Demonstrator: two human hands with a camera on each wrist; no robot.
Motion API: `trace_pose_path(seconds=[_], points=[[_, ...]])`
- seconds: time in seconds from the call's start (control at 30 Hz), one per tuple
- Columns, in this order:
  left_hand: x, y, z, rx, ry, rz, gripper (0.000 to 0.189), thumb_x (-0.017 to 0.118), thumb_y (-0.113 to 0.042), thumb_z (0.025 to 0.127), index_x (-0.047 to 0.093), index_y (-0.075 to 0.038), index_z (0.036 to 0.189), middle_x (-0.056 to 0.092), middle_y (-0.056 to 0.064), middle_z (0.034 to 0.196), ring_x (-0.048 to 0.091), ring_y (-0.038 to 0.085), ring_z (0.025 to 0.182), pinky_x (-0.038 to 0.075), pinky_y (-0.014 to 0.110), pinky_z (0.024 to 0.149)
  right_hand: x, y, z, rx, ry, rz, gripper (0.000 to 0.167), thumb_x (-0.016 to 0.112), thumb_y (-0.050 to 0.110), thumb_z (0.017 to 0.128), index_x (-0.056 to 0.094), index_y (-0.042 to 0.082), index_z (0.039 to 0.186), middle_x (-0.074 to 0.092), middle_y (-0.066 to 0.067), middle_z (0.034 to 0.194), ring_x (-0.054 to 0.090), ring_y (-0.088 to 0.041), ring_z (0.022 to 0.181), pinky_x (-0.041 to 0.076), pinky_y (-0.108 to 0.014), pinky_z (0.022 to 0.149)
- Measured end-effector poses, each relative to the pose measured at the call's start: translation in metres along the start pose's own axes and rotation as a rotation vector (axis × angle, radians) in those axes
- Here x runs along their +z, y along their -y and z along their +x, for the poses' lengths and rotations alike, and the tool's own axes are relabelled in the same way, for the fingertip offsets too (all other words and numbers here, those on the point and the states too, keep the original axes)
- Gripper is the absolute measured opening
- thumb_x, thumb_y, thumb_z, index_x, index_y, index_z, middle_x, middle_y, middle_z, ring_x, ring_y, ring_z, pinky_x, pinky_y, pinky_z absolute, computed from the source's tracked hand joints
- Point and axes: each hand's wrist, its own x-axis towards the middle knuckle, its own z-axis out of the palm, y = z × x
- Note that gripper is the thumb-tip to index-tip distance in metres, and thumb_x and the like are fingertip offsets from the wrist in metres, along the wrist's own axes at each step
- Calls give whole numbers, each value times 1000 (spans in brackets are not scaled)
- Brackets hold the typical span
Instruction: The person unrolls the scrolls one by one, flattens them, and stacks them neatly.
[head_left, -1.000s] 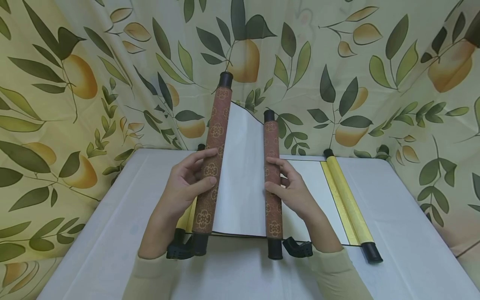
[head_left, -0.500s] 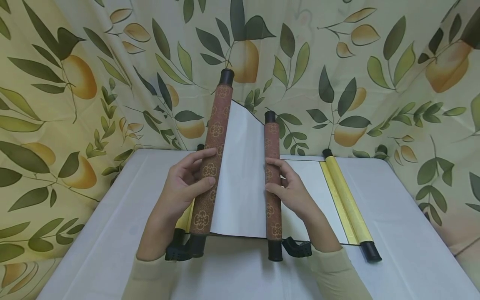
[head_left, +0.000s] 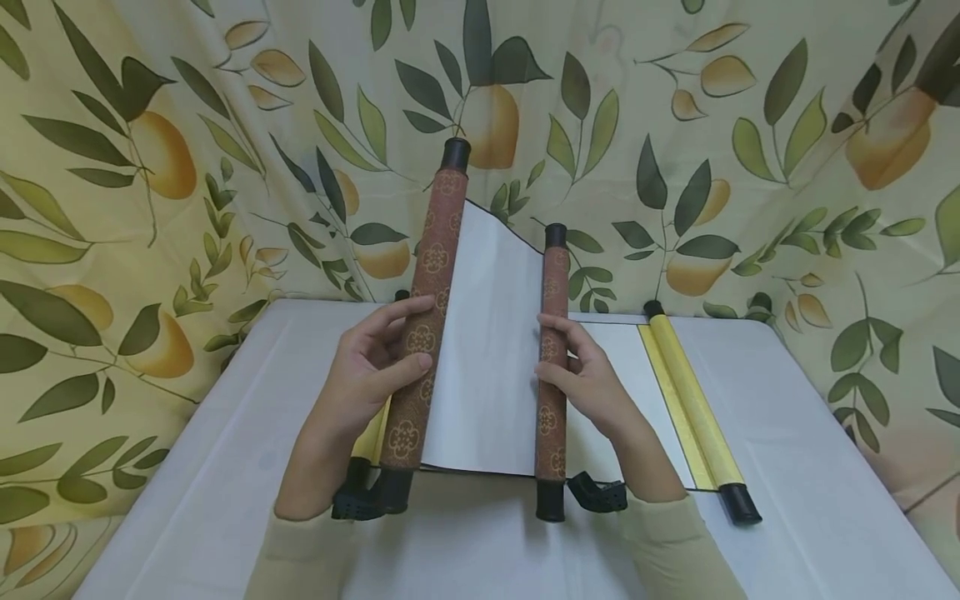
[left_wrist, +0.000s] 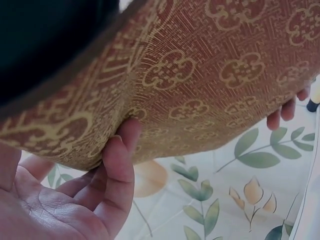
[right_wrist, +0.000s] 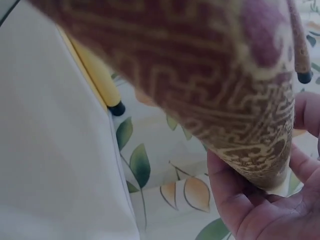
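Observation:
A scroll with red-brown patterned backing and black rod ends is held up above the table, a strip of its white paper (head_left: 487, 350) spread between two rolls. My left hand (head_left: 367, 367) grips the thicker left roll (head_left: 422, 333), which leans to the right at its top. On the right, my other hand (head_left: 588, 375) pinches the thinner roll (head_left: 552, 417) between thumb and fingers. The left wrist view shows the patterned backing (left_wrist: 200, 90) with curled fingers under it. In the right wrist view, fingers wrap the roll's lower side (right_wrist: 250, 150).
Below lies a second scroll with white paper (head_left: 622, 358) and yellow borders, its yellow right roll (head_left: 697, 400) on the white table (head_left: 780, 433). Its left yellow roll (head_left: 369, 437) is mostly hidden behind my left hand. A fruit-print curtain (head_left: 300, 125) hangs behind and beside the table.
My right hand and its roll have shifted slightly to the right, so the white strip between the rolls is a little wider. The left hand stays almost in place.

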Motion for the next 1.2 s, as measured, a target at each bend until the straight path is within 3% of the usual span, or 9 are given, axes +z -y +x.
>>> trace_pose_path(seconds=[0.37,0.67,1.2], points=[[1,5,4,-7,11,11,56,66,4,89,53,-9,141,58,16,134,63,29,112,55,35,88,-17,-2,-3,61,13,-53,62,62,7,94,40,22,150,28,-8,160,50,-39,127,51,-46,93],[4,11,5,-64,40,23,54,66,1,89,54,-9,140,57,17,132,63,28,110,56,37,87,-33,-2,-7,91,26,-83,61,62,9,95,40,20,150,27,-7,161,51,-37,123,52,-36,88],[2,24,8,-177,134,207,58,62,3,87,51,-15,141,45,8,138,60,34,112,56,43,85,-48,-1,-12,135,19,-178,61,61,5,94,43,24,149,22,-9,162,50,-38,116,51,-40,84]])
